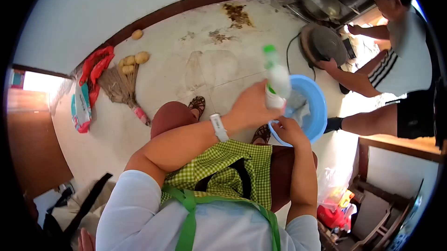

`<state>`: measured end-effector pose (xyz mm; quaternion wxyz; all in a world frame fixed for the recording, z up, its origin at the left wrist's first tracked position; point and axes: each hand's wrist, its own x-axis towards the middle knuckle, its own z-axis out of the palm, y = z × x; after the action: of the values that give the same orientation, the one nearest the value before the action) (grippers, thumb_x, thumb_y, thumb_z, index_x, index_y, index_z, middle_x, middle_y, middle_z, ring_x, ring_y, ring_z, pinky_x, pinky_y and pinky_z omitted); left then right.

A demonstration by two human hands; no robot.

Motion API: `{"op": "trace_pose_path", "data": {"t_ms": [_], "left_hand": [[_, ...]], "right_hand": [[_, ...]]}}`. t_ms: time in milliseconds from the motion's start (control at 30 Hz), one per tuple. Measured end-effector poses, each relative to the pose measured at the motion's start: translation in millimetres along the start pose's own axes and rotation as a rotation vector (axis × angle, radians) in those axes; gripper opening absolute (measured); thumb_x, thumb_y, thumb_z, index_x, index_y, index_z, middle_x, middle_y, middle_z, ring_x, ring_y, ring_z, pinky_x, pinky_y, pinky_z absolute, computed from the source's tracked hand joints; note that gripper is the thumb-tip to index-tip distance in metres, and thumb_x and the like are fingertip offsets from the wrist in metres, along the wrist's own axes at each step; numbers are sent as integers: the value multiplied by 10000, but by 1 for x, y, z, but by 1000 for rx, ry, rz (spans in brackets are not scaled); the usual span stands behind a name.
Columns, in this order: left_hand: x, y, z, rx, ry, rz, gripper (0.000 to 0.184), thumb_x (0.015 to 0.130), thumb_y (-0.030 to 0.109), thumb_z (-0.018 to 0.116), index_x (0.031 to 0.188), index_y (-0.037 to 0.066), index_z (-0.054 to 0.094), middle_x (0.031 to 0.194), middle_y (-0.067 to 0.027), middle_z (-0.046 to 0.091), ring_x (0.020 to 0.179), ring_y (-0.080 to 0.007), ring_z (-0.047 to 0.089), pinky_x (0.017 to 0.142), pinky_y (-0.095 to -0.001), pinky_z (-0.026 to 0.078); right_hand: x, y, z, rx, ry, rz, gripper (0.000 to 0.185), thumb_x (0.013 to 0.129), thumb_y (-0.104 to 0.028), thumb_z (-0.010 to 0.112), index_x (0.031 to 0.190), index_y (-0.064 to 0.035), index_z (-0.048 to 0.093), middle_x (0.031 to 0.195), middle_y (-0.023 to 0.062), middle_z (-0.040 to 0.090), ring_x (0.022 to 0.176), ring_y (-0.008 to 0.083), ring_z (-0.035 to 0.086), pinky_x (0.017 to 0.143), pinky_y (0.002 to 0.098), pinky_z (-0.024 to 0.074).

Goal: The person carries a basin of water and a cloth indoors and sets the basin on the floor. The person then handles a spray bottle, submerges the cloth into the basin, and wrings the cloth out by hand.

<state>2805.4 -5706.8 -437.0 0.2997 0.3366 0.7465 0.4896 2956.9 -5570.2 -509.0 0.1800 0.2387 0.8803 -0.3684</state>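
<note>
One green-capped bottle [281, 83], slightly blurred, is held in the person's left hand [253, 105], above the edge of a blue basin [319, 106]. Just below it, the right hand [293, 132] bends its fingers at the basin's near rim, its grip impossible to tell; whitish material [302, 110] lies inside, beyond that hand.

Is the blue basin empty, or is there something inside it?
Not empty: whitish material shows inside the blue basin, but what it is, I cannot tell.
</note>
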Motion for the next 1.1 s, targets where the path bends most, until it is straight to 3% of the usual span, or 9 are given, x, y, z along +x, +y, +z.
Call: {"op": "trace_pose_path", "data": {"t_ms": [167, 400, 533, 600, 733, 767, 800, 867, 1100], "left_hand": [[-5, 0, 6, -58, -24, 229, 526, 625, 227, 684, 1085, 44, 507, 991, -177, 570, 948, -335, 533, 837, -392, 420], [-4, -4, 18, -138, 82, 238, 532, 574, 182, 712, 1040, 24, 510, 965, -174, 563, 926, -331, 535, 802, -395, 431], [0, -5, 16, -199, 87, 247, 470, 569, 171, 706, 967, 17, 511, 895, -177, 567, 886, -338, 533, 759, -412, 430], [2, -6, 13, -207, 85, 272, 444, 573, 169, 696, 949, 20, 513, 867, -178, 570, 852, -345, 539, 734, -419, 434], [9, -8, 6, -166, 84, 226, 494, 588, 220, 697, 1008, 28, 521, 917, -178, 586, 875, -341, 557, 777, -391, 441], [11, -9, 7, -143, 92, 193, 481, 597, 228, 698, 997, 27, 521, 910, -176, 590, 873, -337, 562, 775, -388, 442], [13, -10, 6, -119, 101, 163, 467, 607, 235, 698, 985, 25, 522, 902, -173, 594, 870, -333, 567, 773, -386, 443], [17, -18, 7, -104, 106, 184, 452, 617, 244, 696, 976, 26, 526, 899, -166, 596, 867, -317, 576, 758, -374, 450], [38, -37, 9, -83, 41, 139, 392, 623, 218, 696, 946, 55, 546, 883, -107, 622, 813, -242, 606, 750, -327, 462]], "right_hand": [[9, 25, 12, 50, 17, -44, 286, 814, -196, 545, 1044, -28, 563, 965, 192, 607, 932, 330, 569, 781, 393, 442], [5, 7, 14, -89, 32, -44, 402, 805, -128, 551, 1176, -4, 459, 1175, 190, 505, 1114, 298, 474, 892, 400, 381], [5, 22, 35, 32, 253, -291, 361, 809, -130, 563, 1139, -4, 489, 1120, 181, 538, 1034, 283, 521, 827, 388, 416], [-1, 15, 27, 26, 37, -28, 329, 802, -141, 580, 1102, -18, 526, 1071, 167, 571, 953, 258, 562, 763, 364, 452], [-6, 42, 35, -132, 109, 119, 257, 786, -127, 600, 1011, -6, 578, 826, 142, 625, 730, 213, 601, 650, 320, 472], [-13, 40, 35, -96, 180, 68, 250, 802, -162, 575, 996, -5, 587, 796, 198, 623, 737, 313, 616, 668, 374, 479], [-18, 40, 39, -94, 193, 81, 250, 802, -162, 575, 996, -5, 587, 796, 198, 623, 737, 313, 616, 668, 374, 479], [-25, 43, 52, 131, 338, 128, 232, 808, -136, 565, 998, -4, 588, 791, 194, 622, 714, 291, 622, 647, 349, 485], [-42, 19, 129, 1067, 276, 418, 323, 865, -187, 539, 1127, 1, 514, 930, 73, 611, 753, 164, 607, 630, 262, 495]]}}
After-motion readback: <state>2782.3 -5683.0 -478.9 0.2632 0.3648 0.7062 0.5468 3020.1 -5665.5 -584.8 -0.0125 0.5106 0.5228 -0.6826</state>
